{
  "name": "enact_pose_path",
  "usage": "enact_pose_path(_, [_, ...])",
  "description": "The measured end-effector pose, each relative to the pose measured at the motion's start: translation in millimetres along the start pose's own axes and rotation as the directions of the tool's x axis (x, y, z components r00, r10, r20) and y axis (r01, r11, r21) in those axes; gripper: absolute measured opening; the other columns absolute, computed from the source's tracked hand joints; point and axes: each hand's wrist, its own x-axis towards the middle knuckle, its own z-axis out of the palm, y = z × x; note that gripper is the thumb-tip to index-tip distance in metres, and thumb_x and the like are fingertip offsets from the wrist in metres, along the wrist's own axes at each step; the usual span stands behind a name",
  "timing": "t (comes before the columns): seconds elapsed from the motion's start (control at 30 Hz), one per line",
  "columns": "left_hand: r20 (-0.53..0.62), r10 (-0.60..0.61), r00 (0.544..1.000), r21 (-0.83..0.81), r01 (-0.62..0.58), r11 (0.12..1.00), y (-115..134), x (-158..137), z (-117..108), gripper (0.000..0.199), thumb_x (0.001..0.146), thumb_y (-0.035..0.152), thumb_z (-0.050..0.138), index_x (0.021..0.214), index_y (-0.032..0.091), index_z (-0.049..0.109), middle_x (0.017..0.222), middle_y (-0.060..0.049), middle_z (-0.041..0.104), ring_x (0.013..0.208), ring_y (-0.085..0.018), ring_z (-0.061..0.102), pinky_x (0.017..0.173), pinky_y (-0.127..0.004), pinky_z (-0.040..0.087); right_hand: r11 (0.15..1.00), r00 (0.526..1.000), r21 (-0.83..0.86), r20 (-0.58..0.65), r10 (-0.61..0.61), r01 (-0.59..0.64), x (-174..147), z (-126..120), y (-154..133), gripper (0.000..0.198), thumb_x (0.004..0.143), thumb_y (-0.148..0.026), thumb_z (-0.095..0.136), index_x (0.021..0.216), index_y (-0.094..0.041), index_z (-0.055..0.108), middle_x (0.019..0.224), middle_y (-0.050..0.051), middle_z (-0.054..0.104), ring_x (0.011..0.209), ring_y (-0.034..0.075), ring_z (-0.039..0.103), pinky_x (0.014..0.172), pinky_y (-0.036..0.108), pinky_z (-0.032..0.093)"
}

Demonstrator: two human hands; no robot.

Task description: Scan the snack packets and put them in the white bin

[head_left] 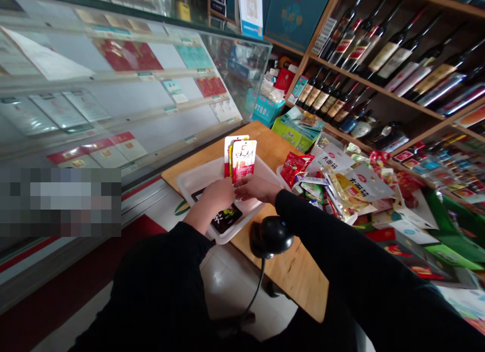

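Note:
A white plastic tray (pixel 186 181) rests on a wooden table, with both my hands over it. Upright inside stand a few snack packets (pixel 244 157), the front one white and red, with yellow and red ones behind. My left hand (pixel 217 195) is curled at the packets' lower left, its fingertips mostly hidden behind the back of the hand. Bent fingers of my right hand (pixel 255 188) press against the bottom of the front packet. Dark packets (pixel 226 218) with printed labels lie flat in the tray, partly under my left forearm.
A black scanner-like device (pixel 271 236) with a cable sits on the wooden table (pixel 303 279) near my right forearm. Right of the tray is a heap of snack packets (pixel 341 178). A glass display case (pixel 151 104) stands left; wine bottles (pixel 394 49) fill the shelves at right.

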Motion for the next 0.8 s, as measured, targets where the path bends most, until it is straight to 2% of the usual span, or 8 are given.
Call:
enact_pose_path(0.1, [-0.016, -0.064, 0.998, -0.072, 0.062, 0.995, -0.7, 1.2, -3.5, 0.021, 0.087, 0.028, 0.061, 0.101, 0.015, 0.067, 0.090, -0.024, 0.075, 0.090, -0.037, 0.074, 0.082, -0.042, 0.052, 0.992, 0.968, -0.044, 0.218, 0.124, -0.117, 5.1, 6.1, 0.0, 0.013, 0.064, -0.003, 0.075, 0.066, -0.015, 0.071, 0.064, 0.007, 0.071, 0.059, 0.021, 0.065, 0.053, 0.033, 0.055])
enact_pose_path(0.17, [0.002, -0.091, 0.996, -0.101, 0.091, 0.991, -1.2, 1.6, -5.7, 0.022, 0.087, 0.027, 0.059, 0.103, 0.014, 0.067, 0.095, -0.026, 0.075, 0.092, -0.039, 0.074, 0.083, -0.044, 0.052, 0.987, 0.951, -0.055, 0.266, 0.161, -0.152, 8.9, 7.6, 1.8, 0.011, 0.065, -0.005, 0.075, 0.068, -0.015, 0.072, 0.065, 0.007, 0.071, 0.058, 0.021, 0.065, 0.051, 0.032, 0.054])
enact_pose_path(0.23, [0.022, -0.070, 0.997, -0.083, 0.072, 0.994, -2.6, 2.3, -6.3, 0.021, 0.088, 0.025, 0.056, 0.103, 0.015, 0.068, 0.096, -0.023, 0.076, 0.092, -0.037, 0.074, 0.082, -0.042, 0.052, 0.983, 0.934, -0.049, 0.306, 0.183, -0.177, 12.9, 8.3, 4.2, 0.009, 0.067, -0.007, 0.073, 0.070, -0.015, 0.073, 0.067, 0.008, 0.072, 0.058, 0.020, 0.065, 0.053, 0.032, 0.054])
enact_pose_path(0.33, [-0.014, -0.011, 1.000, -0.083, 0.010, 0.997, -7.8, 4.9, -3.7, 0.021, 0.088, 0.023, 0.054, 0.101, 0.017, 0.070, 0.092, -0.019, 0.077, 0.088, -0.031, 0.075, 0.076, -0.035, 0.052, 0.985, 0.944, -0.036, 0.283, 0.172, -0.169, 18.4, 9.5, 7.0, 0.008, 0.065, -0.009, 0.076, 0.069, -0.015, 0.073, 0.069, 0.007, 0.072, 0.060, 0.019, 0.065, 0.056, 0.033, 0.057])
enact_pose_path(0.4, [-0.037, -0.012, 0.999, -0.119, 0.008, 0.993, -11.9, 7.4, -0.7, 0.020, 0.086, 0.025, 0.055, 0.096, 0.017, 0.071, 0.088, -0.018, 0.077, 0.085, -0.030, 0.075, 0.072, -0.033, 0.051, 0.987, 0.956, -0.040, 0.245, 0.161, -0.156, 21.0, 10.8, 8.1, 0.010, 0.062, -0.011, 0.079, 0.067, -0.016, 0.071, 0.067, 0.007, 0.072, 0.060, 0.020, 0.065, 0.056, 0.033, 0.057])
enact_pose_path(0.5, [-0.019, -0.024, 1.000, -0.163, 0.020, 0.986, -16.1, 10.3, 3.4, 0.018, 0.084, 0.024, 0.056, 0.090, 0.017, 0.071, 0.084, -0.018, 0.077, 0.083, -0.030, 0.075, 0.069, -0.032, 0.050, 0.988, 0.970, -0.051, 0.192, 0.152, -0.145, 22.1, 13.2, 9.8, 0.014, 0.058, -0.012, 0.081, 0.063, -0.017, 0.069, 0.059, 0.005, 0.069, 0.057, 0.020, 0.064, 0.052, 0.031, 0.055])
enact_pose_path(0.63, [-0.024, -0.019, 1.000, -0.227, 0.013, 0.974, -17.0, 10.6, 4.8, 0.017, 0.081, 0.021, 0.056, 0.091, 0.018, 0.071, 0.089, -0.018, 0.078, 0.081, -0.029, 0.074, 0.066, -0.033, 0.049, 0.992, 0.986, -0.052, 0.118, 0.119, -0.113, 20.5, 14.8, 12.1, 0.015, 0.059, -0.009, 0.079, 0.063, -0.016, 0.067, 0.054, 0.004, 0.066, 0.053, 0.018, 0.062, 0.050, 0.030, 0.054])
enact_pose_path(0.8, [0.022, -0.071, 0.997, -0.347, 0.074, 0.935, -14.1, 8.4, -0.4, 0.015, 0.082, 0.021, 0.057, 0.088, 0.019, 0.070, 0.093, -0.015, 0.078, 0.085, -0.028, 0.071, 0.069, -0.034, 0.049, 0.967, 0.932, -0.035, 0.260, 0.254, -0.254, 21.0, 11.0, 10.8, 0.010, 0.065, -0.006, 0.074, 0.070, -0.013, 0.068, 0.062, 0.005, 0.068, 0.057, 0.016, 0.062, 0.051, 0.025, 0.053])
